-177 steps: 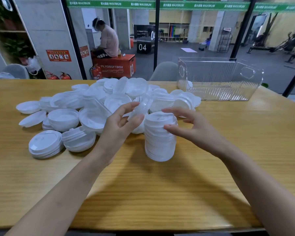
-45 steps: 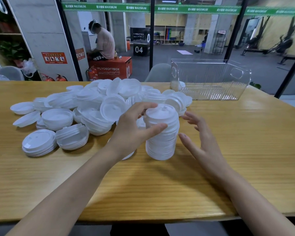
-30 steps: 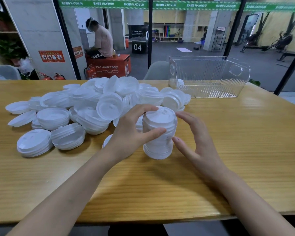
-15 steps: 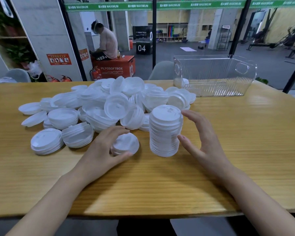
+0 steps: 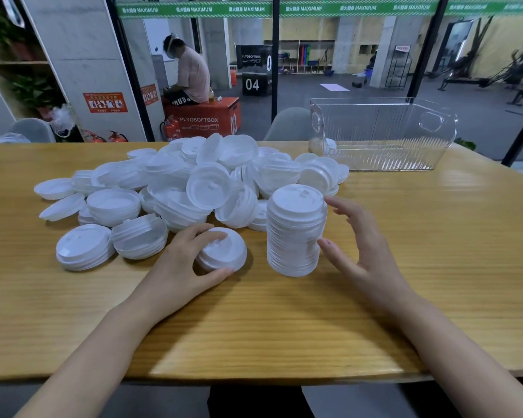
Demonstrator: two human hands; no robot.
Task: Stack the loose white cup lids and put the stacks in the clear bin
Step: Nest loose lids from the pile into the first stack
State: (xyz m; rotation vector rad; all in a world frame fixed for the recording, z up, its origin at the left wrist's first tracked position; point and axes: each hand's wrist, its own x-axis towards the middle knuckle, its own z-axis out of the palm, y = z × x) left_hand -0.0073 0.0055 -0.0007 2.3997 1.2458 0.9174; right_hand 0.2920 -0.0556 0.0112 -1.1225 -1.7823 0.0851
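The left hand (image 5: 178,267) has dropped from the tall lid stack (image 5: 296,233) on the bench (image 5: 284,321) to a loose lid (image 5: 227,251) just left of it, fingers curled round it. The right hand (image 5: 369,254) waits beside the stack, fingers spread. The stacking probably goes on.

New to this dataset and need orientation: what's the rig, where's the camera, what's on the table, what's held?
There is no machine here. A person works with two bare hands, and the picture comes from a wide-angle camera worn on their head, looking forward and down.

On the wooden table lies a pile of loose white cup lids, some already in short stacks. One tall stack stands upright in front of the pile.

The left hand grips a single lid that rests on the table. The right hand is open beside the tall stack and holds nothing.

The clear bin stands at the table's far right.
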